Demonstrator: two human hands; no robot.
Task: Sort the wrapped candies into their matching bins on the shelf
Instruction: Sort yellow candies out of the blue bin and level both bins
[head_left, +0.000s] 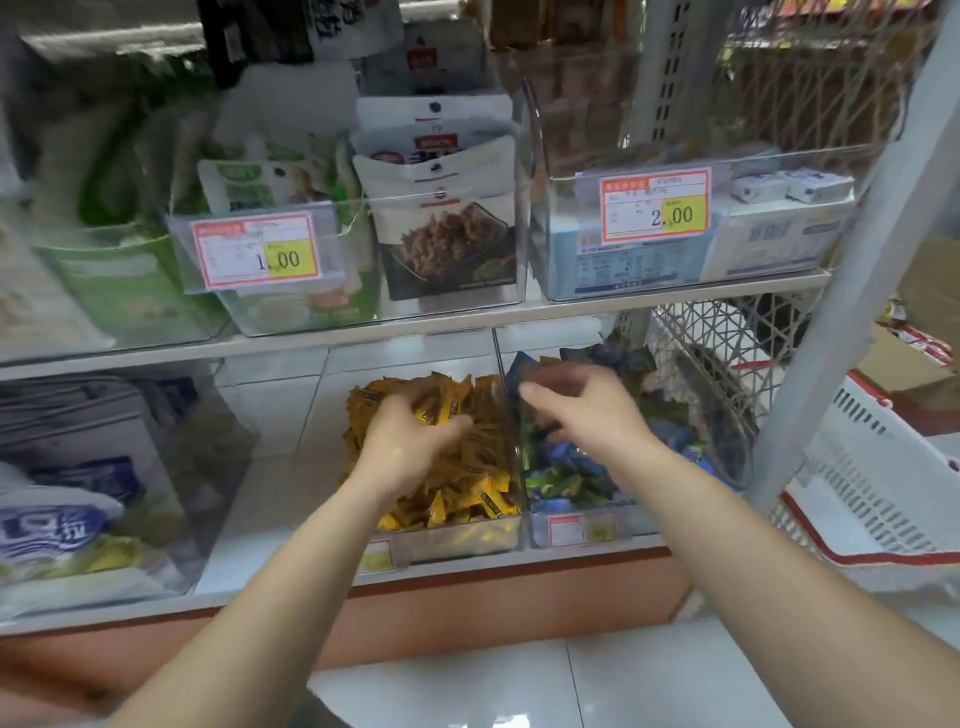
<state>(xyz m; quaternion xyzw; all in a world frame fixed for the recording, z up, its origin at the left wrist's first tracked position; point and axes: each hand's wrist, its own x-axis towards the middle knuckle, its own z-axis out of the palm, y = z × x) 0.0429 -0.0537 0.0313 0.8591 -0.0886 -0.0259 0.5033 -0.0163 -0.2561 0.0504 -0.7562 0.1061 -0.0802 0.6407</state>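
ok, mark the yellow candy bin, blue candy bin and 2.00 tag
yellow candy bin (457, 543), head view, clear front wall.
blue candy bin (631, 525), head view, clear front wall.
2.00 tag (655, 206), head view, middle of the label.

Shop aisle — price tags (254, 250) on clear bins (675, 280), shelf (415, 325) of packaged snacks (447, 228)
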